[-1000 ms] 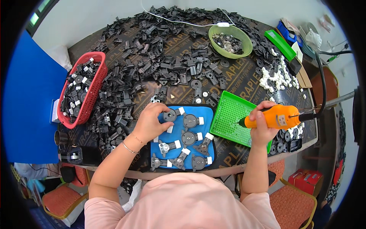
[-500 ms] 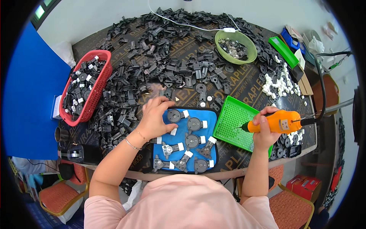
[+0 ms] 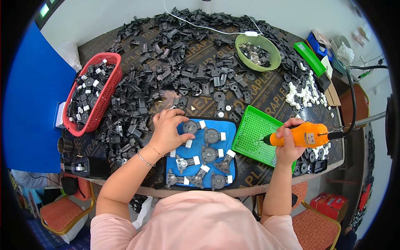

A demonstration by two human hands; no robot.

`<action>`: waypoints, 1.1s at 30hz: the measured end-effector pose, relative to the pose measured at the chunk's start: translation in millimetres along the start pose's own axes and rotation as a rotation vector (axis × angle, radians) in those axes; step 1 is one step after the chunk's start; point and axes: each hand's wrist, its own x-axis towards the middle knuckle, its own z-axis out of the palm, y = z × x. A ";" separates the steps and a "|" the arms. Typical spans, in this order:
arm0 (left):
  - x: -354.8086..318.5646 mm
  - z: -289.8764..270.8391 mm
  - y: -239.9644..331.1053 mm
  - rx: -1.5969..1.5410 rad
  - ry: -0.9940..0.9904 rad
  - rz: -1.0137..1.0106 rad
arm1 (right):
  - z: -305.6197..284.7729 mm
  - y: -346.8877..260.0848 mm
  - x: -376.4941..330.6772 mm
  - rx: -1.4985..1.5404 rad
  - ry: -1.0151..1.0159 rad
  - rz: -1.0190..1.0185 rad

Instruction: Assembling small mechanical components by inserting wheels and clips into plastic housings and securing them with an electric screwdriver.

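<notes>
My left hand curls its thumb and fingers round a black plastic part with a round disc and white end. That part lies at the upper left of a blue mat. Several similar assemblies, such as a disc-topped one, are spread over the mat; two near my left palm are partly hidden. In my right hand is an orange electric screwdriver, held level and closed in the fingers. Its tip points left over a green perforated tray; whether a screw sits on it is too small to tell.
Loose black plastic parts heap across the table's back and left. A red basket of assemblies stands left, a green bowl of small metal pieces far right. White pieces lie right, near the screwdriver's black cable.
The whole view has shifted slightly. Both hands stay nearly where they were, the left at the same black part and the right with the screwdriver over the green tray.
</notes>
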 end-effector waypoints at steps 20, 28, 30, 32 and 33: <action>4.8 -0.3 1.6 -0.014 -0.030 0.009 | -1.7 -9.5 5.6 -0.049 -0.006 -0.018; 6.6 -3.7 5.8 0.043 -0.041 0.014 | 1.8 -15.8 4.8 -0.032 -0.034 -0.027; 4.3 -8.7 13.2 0.091 -0.032 0.020 | 9.8 -20.9 6.4 0.018 -0.041 -0.041; 3.0 -11.4 27.6 0.035 0.071 0.088 | 24.5 -26.2 8.1 0.115 -0.057 -0.013; 0.7 -10.7 31.7 0.031 0.091 0.143 | 32.5 -27.9 8.6 0.187 -0.095 -0.021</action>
